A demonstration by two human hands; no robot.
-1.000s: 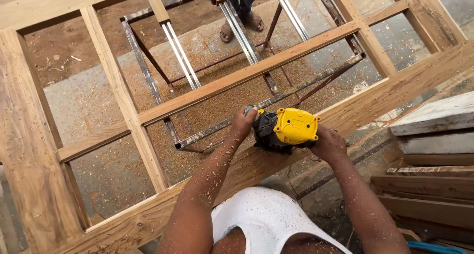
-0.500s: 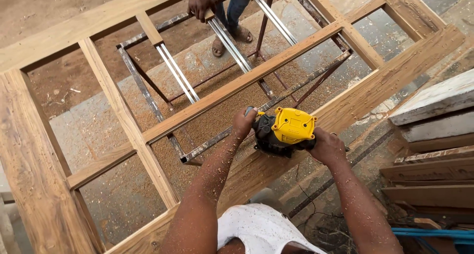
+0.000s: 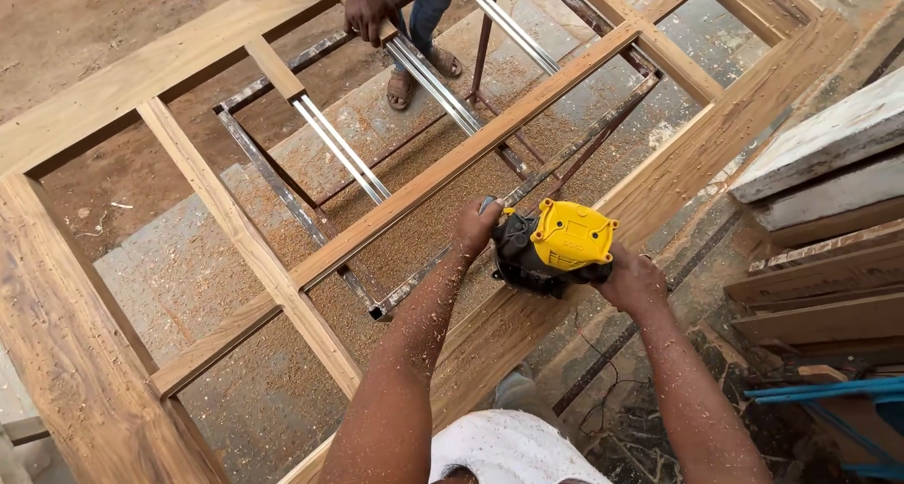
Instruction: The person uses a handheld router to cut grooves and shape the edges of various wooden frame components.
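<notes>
A yellow and black power router [image 3: 554, 249] stands on the near rail of a large wooden door frame [image 3: 678, 169]. My left hand [image 3: 476, 228] grips its left handle. Its right handle sits in my right hand [image 3: 633, 279]. Both forearms are dusted with sawdust. The frame lies flat on a metal stand [image 3: 395, 164], with open panels between its wooden rails. Another person's hand [image 3: 365, 11] rests on the frame's far side, and their sandalled feet [image 3: 419, 79] show through the openings.
Sawdust covers the concrete floor under the frame. Stacked wooden planks [image 3: 819, 211] lie at the right. A blue bar [image 3: 829, 390] sits at the lower right. Bare earth lies at the far left.
The view has shifted slightly, so the frame sits lower and more to the right. My hands stay on the router at about the same spot on the rail. The other person's hand comes further into view.
</notes>
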